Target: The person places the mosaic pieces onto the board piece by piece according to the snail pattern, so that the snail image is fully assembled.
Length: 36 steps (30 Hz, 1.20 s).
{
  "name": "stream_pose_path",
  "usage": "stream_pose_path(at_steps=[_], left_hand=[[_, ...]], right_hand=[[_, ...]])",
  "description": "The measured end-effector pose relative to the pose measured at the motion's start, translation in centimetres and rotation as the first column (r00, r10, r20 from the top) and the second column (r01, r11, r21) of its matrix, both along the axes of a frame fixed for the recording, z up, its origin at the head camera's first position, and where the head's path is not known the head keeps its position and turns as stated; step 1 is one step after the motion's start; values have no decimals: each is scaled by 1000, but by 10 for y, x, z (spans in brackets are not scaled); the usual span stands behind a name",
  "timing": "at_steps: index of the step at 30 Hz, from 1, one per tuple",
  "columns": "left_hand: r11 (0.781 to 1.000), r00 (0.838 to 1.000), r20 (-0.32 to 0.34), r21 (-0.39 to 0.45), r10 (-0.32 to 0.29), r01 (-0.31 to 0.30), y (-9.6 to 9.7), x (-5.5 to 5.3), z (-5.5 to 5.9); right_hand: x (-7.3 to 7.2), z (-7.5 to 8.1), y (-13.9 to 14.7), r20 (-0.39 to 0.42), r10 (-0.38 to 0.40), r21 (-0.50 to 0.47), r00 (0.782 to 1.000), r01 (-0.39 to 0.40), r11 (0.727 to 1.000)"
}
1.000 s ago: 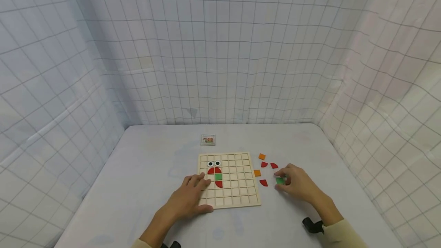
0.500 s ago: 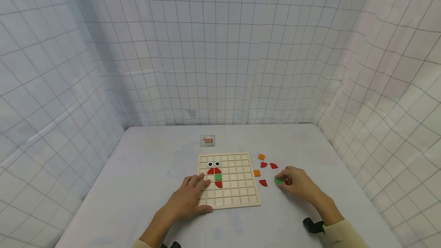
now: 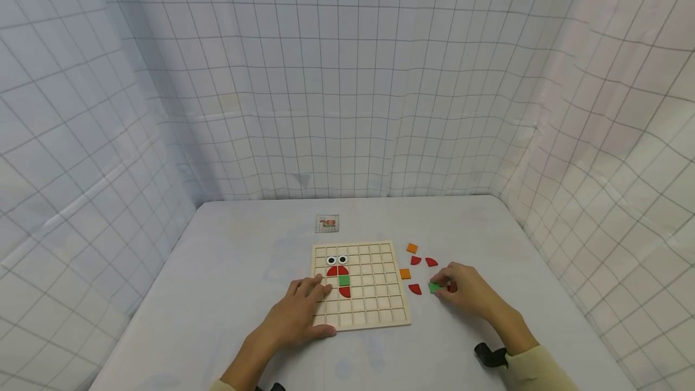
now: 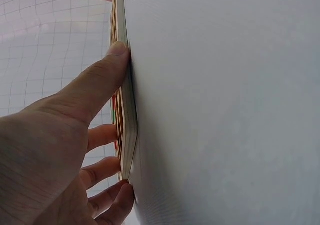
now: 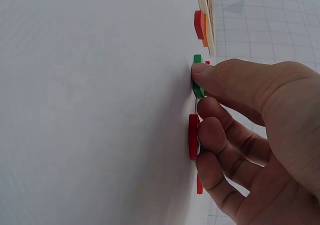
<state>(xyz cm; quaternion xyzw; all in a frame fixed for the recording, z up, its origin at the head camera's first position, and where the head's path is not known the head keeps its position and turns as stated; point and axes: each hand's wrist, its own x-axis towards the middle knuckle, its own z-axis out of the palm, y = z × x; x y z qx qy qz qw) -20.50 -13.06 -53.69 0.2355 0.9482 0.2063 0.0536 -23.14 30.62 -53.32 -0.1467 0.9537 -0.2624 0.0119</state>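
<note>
A pale wooden board [image 3: 380,303] with a grid of square cells lies on the table. In its left cells sit two eye tiles [image 3: 342,260], red quarter-round tiles [image 3: 344,291] and a green square tile [image 3: 344,280]. My left hand [image 3: 295,312] rests on the board's left side, fingers spread on the cells and thumb along the near edge. To the right of the board, my right hand [image 3: 469,290] pinches another green tile [image 5: 198,90] between thumb and finger, low at the table top. A red tile [image 5: 193,136] lies under its other fingers.
Loose red quarter-round tiles [image 3: 415,289] and orange square tiles [image 3: 405,274] lie between the board and my right hand. Beyond the board is a small picture card [image 3: 327,223]. Grid-patterned white curtains [image 3: 347,107] enclose the table at the back and sides.
My right hand's fingertips have shifted slightly left with the green tile, toward the board. The left hand stays where it was on the board.
</note>
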Motion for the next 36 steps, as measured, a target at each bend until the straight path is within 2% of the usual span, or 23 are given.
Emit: stream_pose_path(at_steps=[11,18,23,29,36], left_hand=[[1000,1000,-5,7,-3,3,-1,2,1],[1000,1000,0,5,6,-6,0,2,3],[1000,1000,5,8,10,-10,1,2,4],[1000,1000,4,4,12,-12,0,1,0],[1000,1000,9,-3,15,-15,0,0,-2]], right_hand=[[0,-1,-1,-17,1,-13,1000,-1,1000],[-2,0,-4,-22,-37,-8,999,37,999],[-2,1,-6,-52,-33,2,998,33,999],[-3,5,-12,-83,7,-17,997,-8,1000],[-5,8,-24,-121,93,-29,988,-98,995]])
